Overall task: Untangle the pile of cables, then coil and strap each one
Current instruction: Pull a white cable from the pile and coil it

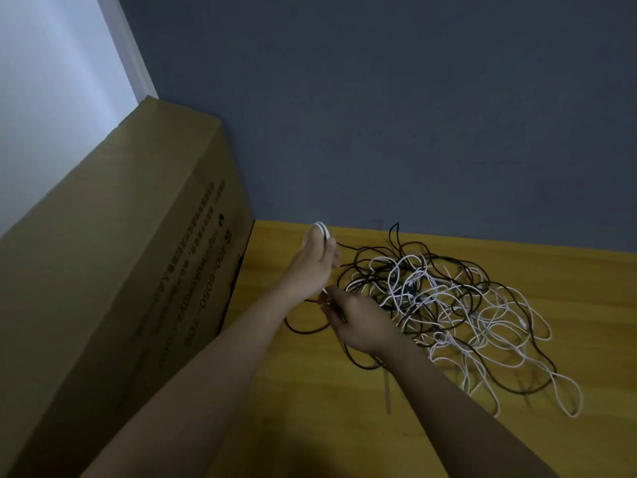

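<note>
While coiling, left hand (312, 267) grips white coil (321, 230), raised beyond right hand (358, 322). Right hand pinches the trailing white cable (324, 292) just below. Tangled pile (448, 312) lies on table (310, 408), right of both hands, nearer the right.

We see a dim room; the only brightness is pale light at the far upper left, beyond our left hand (312, 267). Our forearms fall into deep shadow near the bottom edge. Wide-angle bending slants the edges, and detail is soft throughout.
</note>
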